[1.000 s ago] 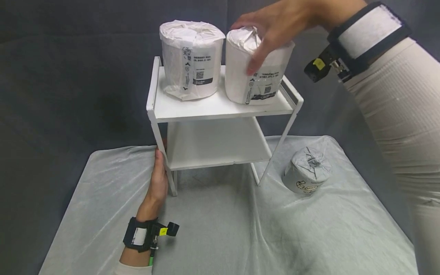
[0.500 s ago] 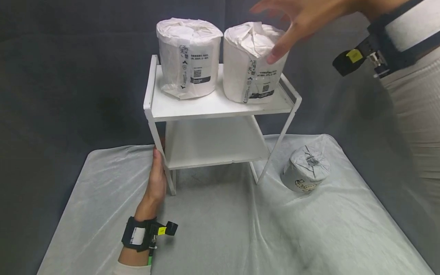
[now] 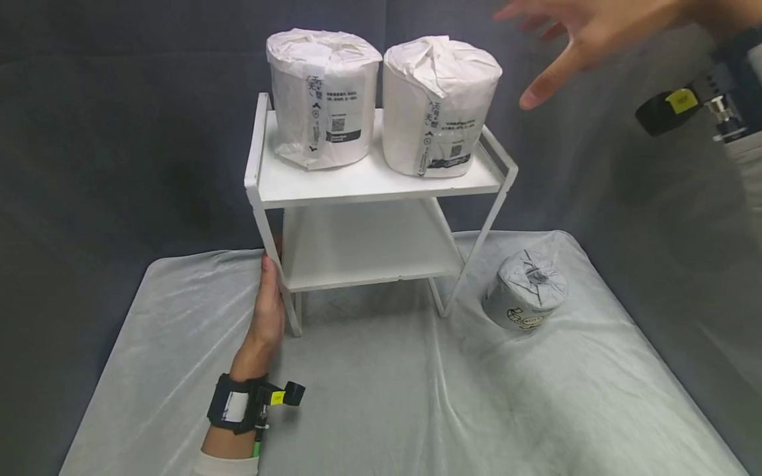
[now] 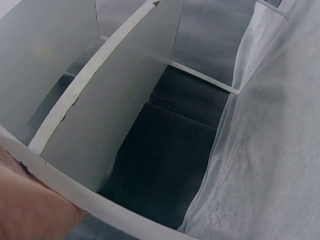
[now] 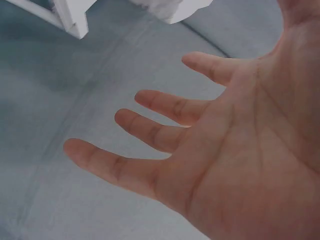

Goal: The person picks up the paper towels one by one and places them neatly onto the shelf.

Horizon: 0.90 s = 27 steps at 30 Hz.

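Note:
Two white paper-wrapped toilet rolls, a left roll (image 3: 324, 99) and a right roll (image 3: 440, 106), stand side by side on the top shelf of a white two-tier rack (image 3: 381, 188). My right hand (image 3: 595, 39) hovers right of the right roll, apart from it, fingers spread and holding nothing. In the right wrist view its palm and spread fingers show bare. My left hand (image 3: 268, 317) rests against the outside of the rack's left front leg (image 3: 274, 248), thumb straight up along it; its other fingers are mostly hidden behind the leg.
A smaller grey-wrapped toilet roll (image 3: 526, 291) stands on the table right of the rack. A rumpled light grey cloth (image 3: 369, 396) covers the table. Dark fabric (image 3: 149, 132) hangs behind. The rack's lower shelf (image 3: 369, 244) is bare.
My right hand has let go of the right roll and moved off to the right, its fingers spreading. The roll stays on the top shelf. My left hand stays at the rack's leg.

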Motion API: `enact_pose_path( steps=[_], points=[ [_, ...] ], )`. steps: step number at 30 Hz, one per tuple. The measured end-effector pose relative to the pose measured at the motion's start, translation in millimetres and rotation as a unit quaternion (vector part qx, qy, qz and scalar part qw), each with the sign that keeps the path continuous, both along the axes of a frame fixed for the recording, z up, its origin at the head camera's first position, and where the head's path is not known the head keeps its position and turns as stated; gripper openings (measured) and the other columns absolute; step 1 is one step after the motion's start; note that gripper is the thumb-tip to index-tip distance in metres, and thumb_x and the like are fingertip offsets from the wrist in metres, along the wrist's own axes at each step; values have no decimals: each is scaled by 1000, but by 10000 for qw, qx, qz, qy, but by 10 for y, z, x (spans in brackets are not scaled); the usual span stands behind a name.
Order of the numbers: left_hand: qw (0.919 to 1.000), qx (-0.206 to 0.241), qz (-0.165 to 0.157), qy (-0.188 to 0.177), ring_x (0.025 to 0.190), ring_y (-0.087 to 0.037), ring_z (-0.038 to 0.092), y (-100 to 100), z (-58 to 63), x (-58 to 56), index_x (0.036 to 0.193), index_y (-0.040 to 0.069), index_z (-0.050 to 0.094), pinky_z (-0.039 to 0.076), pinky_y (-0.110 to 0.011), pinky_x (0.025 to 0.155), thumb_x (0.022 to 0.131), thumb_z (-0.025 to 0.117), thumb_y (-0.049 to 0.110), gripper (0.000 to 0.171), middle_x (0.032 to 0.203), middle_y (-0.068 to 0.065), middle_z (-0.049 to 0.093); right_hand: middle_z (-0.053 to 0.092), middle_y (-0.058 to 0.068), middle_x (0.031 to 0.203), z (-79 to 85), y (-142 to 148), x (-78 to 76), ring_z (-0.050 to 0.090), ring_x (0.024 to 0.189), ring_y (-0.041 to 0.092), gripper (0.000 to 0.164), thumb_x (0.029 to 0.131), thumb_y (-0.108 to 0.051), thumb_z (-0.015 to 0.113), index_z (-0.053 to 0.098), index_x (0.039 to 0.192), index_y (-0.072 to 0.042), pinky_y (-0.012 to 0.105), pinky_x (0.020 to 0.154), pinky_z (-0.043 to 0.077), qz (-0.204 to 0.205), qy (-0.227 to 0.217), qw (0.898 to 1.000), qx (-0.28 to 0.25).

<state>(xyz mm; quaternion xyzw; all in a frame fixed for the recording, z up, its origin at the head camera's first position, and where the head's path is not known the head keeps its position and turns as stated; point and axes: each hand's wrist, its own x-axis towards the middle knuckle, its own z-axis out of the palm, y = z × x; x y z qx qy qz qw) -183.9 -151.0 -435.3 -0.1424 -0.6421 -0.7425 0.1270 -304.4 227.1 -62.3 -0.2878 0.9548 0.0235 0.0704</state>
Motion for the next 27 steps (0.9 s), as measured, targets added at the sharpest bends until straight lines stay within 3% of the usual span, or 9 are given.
enact_pose_path(
  steps=[4, 10, 27],
  points=[
    [10000, 18, -14, 51, 163, -25, -16, 12, -10, -2, 168, 3, -11, -12, -41, 129, 113, 17, 53, 79, 176, -14, -11, 9, 31, 173, -29, 124, -5, 23, 150, 62, 127, 84, -35, 90, 2, 169, -3, 80, 113, 27, -220, -208, 9994, 171],
    [9999, 78, -6, 105, 162, -25, -18, 28, -24, -9, 167, 1, -12, -12, -40, 129, 113, 18, 53, 81, 176, -15, -13, 2, 34, 172, -58, 269, 22, 15, 153, 60, 130, 89, -47, 85, -10, 169, -10, 80, 113, 25, -707, -762, 9930, 565],
    [9998, 100, -1, 177, 162, -25, -18, 44, -31, -19, 167, 1, -13, -12, -39, 129, 113, 18, 54, 81, 176, -16, -14, 2, 40, 168, -360, 654, 99, 11, 153, 61, 123, 93, -45, 81, -9, 169, -8, 79, 112, 23, -917, -1185, 9875, 481]
  ],
)
